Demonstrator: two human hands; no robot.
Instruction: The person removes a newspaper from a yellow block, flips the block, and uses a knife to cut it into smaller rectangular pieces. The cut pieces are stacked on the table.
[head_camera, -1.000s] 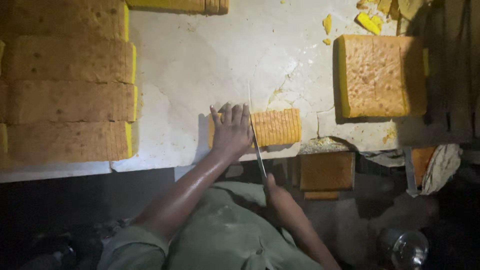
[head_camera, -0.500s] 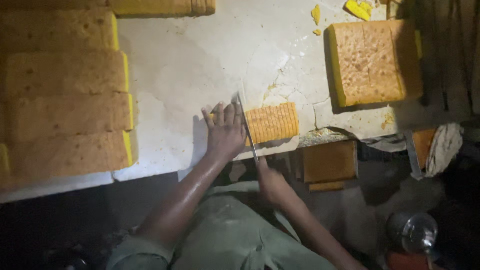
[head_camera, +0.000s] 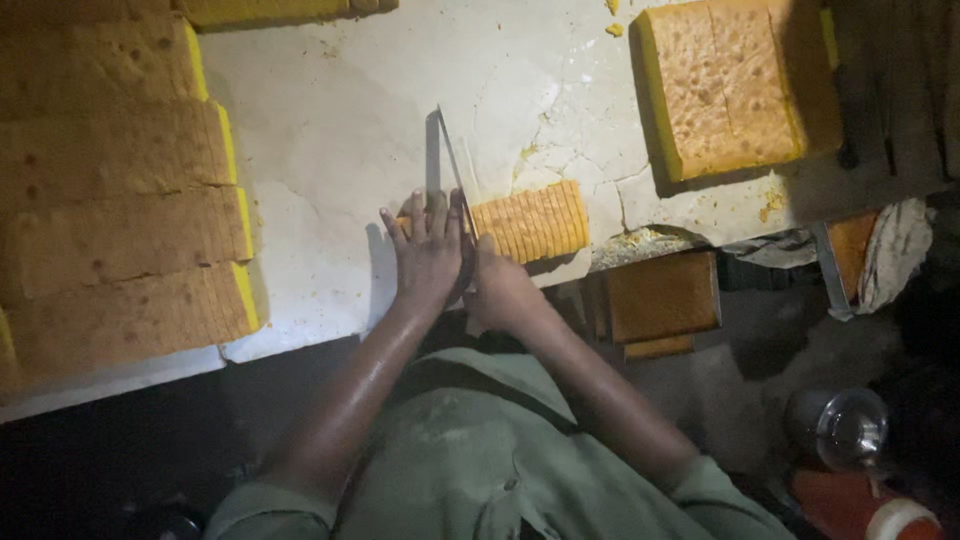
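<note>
Cake: small yellow sliced sponge-cake block (head_camera: 530, 222) lies on cracked white table (head_camera: 330, 120), near its edge.
Left hand (head_camera: 428, 250): fingers flat, pressing its left end.
Right hand (head_camera: 500, 290): clenched around long thin-bladed knife (head_camera: 452, 170), blade beside my left fingers.

We have a single view, from a camera worn on the person's head, looking almost straight down over the chest and both forearms. It faces away from the body, so the table's (head_camera: 330, 130) near edge crosses the middle and its far part fills the top. It sits close enough that the left hand (head_camera: 428, 252) and right hand (head_camera: 500, 288) lie near centre. The floor shows at lower right.
</note>
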